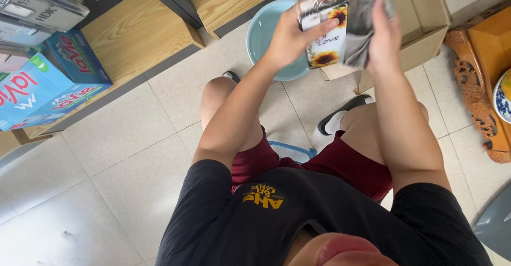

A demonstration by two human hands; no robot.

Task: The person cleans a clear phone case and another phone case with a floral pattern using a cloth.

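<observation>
L hand (290,37) grips sunflower-print packet (323,34); R hand (384,31) at 3 o'clock pinches grey cloth (362,26) against it, above pale-blue basin (263,31).

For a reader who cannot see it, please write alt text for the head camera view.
A seated person's left hand holds a small box with sunflower pictures in clear wrap, while the right hand presses a grey cloth against it. Below are a light blue basin, a cardboard box and a tiled floor.
</observation>
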